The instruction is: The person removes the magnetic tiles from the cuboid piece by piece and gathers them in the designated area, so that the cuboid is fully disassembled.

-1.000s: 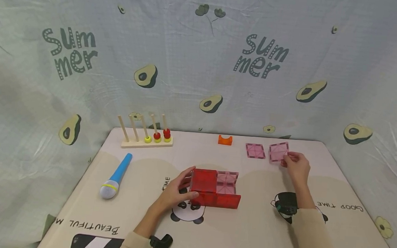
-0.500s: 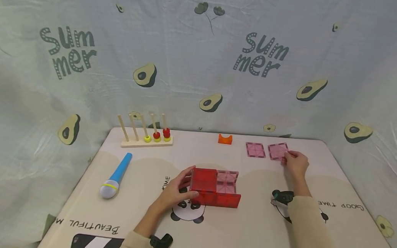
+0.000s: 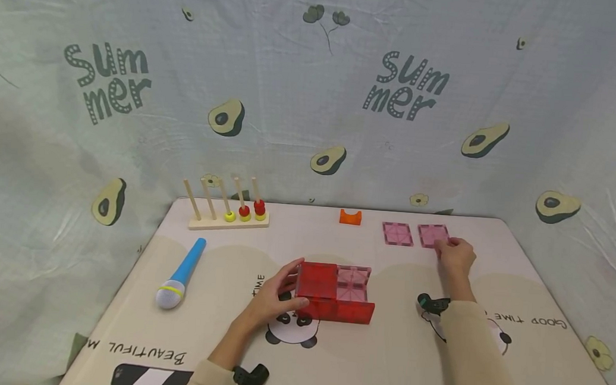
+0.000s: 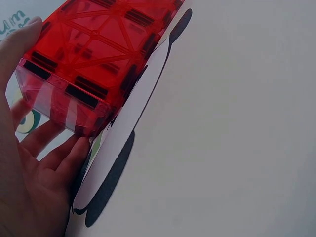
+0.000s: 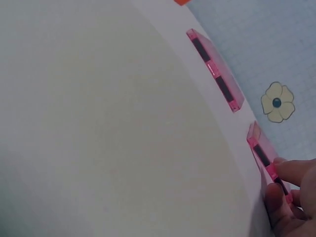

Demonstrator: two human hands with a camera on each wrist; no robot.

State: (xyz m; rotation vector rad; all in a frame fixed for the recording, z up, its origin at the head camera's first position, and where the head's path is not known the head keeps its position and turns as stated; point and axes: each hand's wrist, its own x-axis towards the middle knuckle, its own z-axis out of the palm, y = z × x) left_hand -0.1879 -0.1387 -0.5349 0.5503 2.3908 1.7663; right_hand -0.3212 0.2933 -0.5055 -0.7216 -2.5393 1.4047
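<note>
A person's left hand (image 3: 273, 300) grips the left end of a red box (image 3: 317, 279), while the right hand (image 3: 458, 258) pinches a pink tile (image 3: 432, 233) beyond the box, to its right. A second tile (image 3: 397, 234) lies beyond the box; a toy microphone (image 3: 183, 270) rests to its left.

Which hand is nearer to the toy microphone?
Left. The left hand is to the right of the toy microphone, gripping the red tile box; the right hand is much farther right, pinching a pink tile.
</note>
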